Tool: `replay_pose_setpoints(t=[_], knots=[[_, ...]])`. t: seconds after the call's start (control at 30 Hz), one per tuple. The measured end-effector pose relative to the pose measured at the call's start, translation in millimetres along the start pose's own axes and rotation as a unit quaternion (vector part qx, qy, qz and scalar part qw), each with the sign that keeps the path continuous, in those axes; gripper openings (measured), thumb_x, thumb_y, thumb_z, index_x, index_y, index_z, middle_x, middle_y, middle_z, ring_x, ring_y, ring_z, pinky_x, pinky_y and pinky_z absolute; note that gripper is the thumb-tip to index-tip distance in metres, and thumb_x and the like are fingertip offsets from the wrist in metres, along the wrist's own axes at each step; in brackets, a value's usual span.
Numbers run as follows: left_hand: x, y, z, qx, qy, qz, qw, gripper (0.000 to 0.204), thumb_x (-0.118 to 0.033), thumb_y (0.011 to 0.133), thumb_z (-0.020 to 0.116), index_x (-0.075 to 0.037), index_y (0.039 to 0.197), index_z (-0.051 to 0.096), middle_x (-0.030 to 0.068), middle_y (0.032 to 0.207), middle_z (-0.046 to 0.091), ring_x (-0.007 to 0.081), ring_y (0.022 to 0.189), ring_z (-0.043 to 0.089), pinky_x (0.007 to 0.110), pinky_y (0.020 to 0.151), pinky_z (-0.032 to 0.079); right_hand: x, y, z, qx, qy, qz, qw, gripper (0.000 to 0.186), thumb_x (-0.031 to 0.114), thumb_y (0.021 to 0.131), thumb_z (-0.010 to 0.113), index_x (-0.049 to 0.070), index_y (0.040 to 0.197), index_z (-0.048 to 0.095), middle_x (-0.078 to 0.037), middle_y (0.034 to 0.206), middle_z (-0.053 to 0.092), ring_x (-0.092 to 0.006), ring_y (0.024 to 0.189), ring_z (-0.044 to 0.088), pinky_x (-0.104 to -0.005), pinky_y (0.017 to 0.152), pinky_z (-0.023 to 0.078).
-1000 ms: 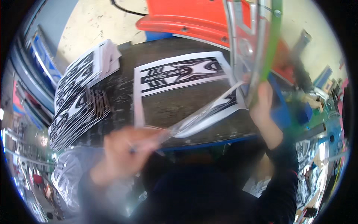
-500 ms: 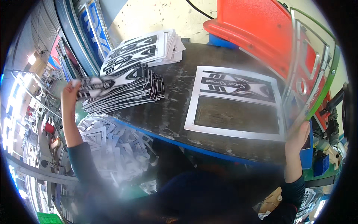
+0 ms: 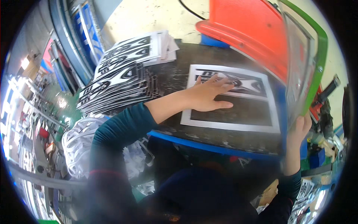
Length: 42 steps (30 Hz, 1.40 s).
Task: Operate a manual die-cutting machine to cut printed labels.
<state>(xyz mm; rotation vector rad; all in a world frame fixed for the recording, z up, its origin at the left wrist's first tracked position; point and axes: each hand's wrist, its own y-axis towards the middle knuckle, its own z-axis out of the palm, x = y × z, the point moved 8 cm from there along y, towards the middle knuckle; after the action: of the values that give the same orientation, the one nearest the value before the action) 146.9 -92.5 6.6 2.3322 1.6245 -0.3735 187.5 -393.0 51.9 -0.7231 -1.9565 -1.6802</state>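
Observation:
My left hand [image 3: 209, 96] is spread flat over a white-bordered sheet [image 3: 229, 126], its fingertips on the black-and-white printed panel [image 3: 257, 87]. The sheet's nearer half is a cut-out opening showing the dark tabletop, and my thumb lies over it. At the right, my right hand [image 3: 298, 128] is closed round the lower end of a clear guard with a green edge [image 3: 316, 82]; some fingers are hidden. Left of the sheet rests a stack of printed cut pieces [image 3: 119, 87], with a pile of whole printed sheets [image 3: 134, 46] behind it.
A large red machine part [image 3: 250, 33] rises behind the dark table [image 3: 186, 80], whose front edge is blue. White paper offcuts [image 3: 82, 145] heap below the table's left side. Framed panels [image 3: 69, 37] lean at the far left. A blue box [image 3: 317, 158] stands at lower right.
My left hand has let go of a printed piece at the left stack and moved right onto the sheet. My right hand stays at the guard, which is tilted slightly differently.

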Motion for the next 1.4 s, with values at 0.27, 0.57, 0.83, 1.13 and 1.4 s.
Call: replay_pose_setpoints(t=[0.27,0.57,0.83,1.13,1.4], knots=[[-45.1,-31.3,14.4,0.077,0.08,0.046,0.993,0.08,-0.064,0.082,0.055,-0.019,0.145,0.034,0.0157,0.155,0.016,0.0426,0.142,0.008,0.067,0.107,0.014,32.4,14.0,-15.8,0.034,-0.155,-0.066,0.985,0.055,0.042,0.077,0.066,-0.009,0.096,0.058,-0.008,0.085,0.051,-0.018,0.08,0.048,-0.0282,0.076,0.038],[2.5,-68.8,-38.3,-0.035,0.075,-0.035,0.996,0.076,-0.046,0.088,0.058,-0.005,0.145,0.029,0.018,0.151,0.027,0.0332,0.142,0.019,0.057,0.111,0.018,41.1,17.8,32.1,0.116,-0.278,-0.176,0.937,0.053,0.035,0.058,0.084,0.002,0.096,0.066,-0.009,0.085,0.059,-0.0254,0.08,0.052,-0.0353,0.079,0.038],[42.3,-92.8,-30.5,-0.032,0.009,-0.076,0.997,0.078,-0.041,0.088,0.06,-0.002,0.146,0.025,0.0169,0.153,0.023,0.0314,0.143,0.015,0.058,0.112,0.011,30.9,10.1,77.1,0.211,-0.297,-0.209,0.908,0.058,0.043,0.051,0.086,0.007,0.093,0.067,-0.004,0.081,0.056,-0.0212,0.076,0.048,-0.0348,0.077,0.031],[45.5,-97.7,-44.2,-0.128,-0.192,-0.047,0.972,0.097,-0.025,0.062,0.085,0.005,0.14,0.035,0.0223,0.145,0.036,0.0323,0.139,0.028,0.048,0.113,0.018,23.8,0.7,108.2,0.279,-0.283,-0.226,0.89,0.059,0.049,0.053,0.084,0.01,0.093,0.066,-0.002,0.081,0.055,-0.0177,0.073,0.049,-0.0358,0.08,0.028],[52.6,-102.0,-40.1,-0.122,-0.18,-0.065,0.974,0.093,-0.02,0.061,0.085,0.004,0.138,0.038,0.0198,0.144,0.04,0.0304,0.138,0.032,0.049,0.113,0.019,20.7,-1.3,116.1,0.296,-0.281,-0.215,0.887,0.06,0.051,0.053,0.083,0.008,0.092,0.066,-0.002,0.081,0.056,-0.0176,0.073,0.05,-0.0358,0.08,0.028]])
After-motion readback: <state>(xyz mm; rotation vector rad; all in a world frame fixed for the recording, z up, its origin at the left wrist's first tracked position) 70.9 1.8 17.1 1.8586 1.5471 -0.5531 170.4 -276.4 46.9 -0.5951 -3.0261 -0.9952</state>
